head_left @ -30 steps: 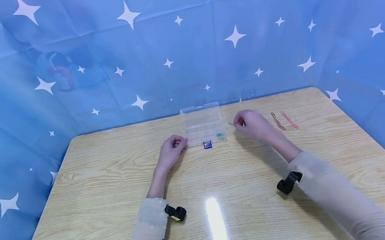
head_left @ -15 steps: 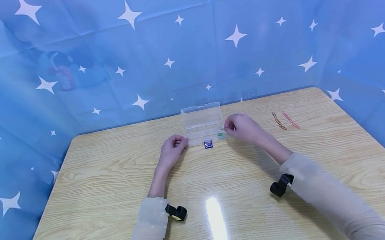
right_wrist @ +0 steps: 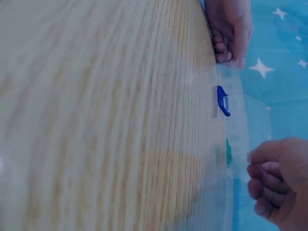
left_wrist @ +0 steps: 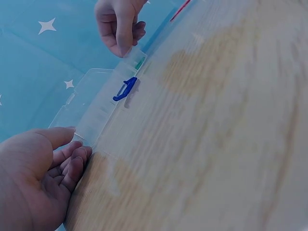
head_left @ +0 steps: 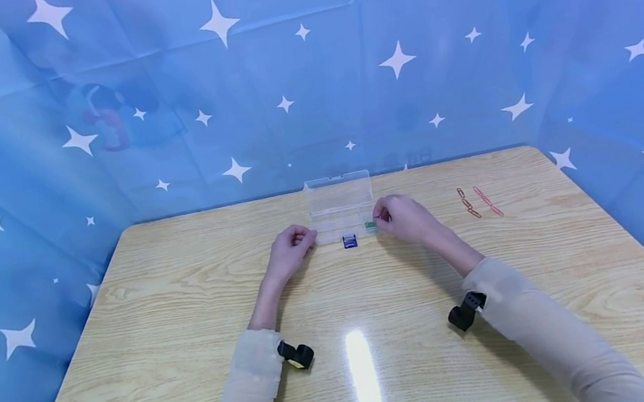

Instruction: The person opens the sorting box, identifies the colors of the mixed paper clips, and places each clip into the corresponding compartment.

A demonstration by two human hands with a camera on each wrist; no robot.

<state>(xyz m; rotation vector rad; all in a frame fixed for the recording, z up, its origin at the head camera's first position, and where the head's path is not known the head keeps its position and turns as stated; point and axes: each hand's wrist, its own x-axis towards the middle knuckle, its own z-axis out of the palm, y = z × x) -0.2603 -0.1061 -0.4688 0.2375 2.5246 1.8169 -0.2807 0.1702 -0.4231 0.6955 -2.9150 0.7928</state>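
A clear plastic box (head_left: 329,235) stands near the back of the table, its lid (head_left: 338,195) raised and a blue latch (head_left: 350,241) at its front. My left hand (head_left: 291,246) holds the box's left front corner between thumb and fingers, also seen close in the left wrist view. At the opposite end, my right hand (head_left: 402,216) has thumb and forefinger pinched together over the right front compartment, on a green paper clip mostly hidden by the fingertips. Green pieces (right_wrist: 228,152) show inside that compartment.
To the right of the box lie a brown chain of paper clips (head_left: 468,203) and a pink chain of paper clips (head_left: 487,200). Behind the wooden table (head_left: 186,280) hangs a blue cloth (head_left: 256,74) with white stars.
My right hand has moved left, bringing the green paper clip from beside the box to its right front compartment, then dipped slightly. The left hand keeps its place on the corner.
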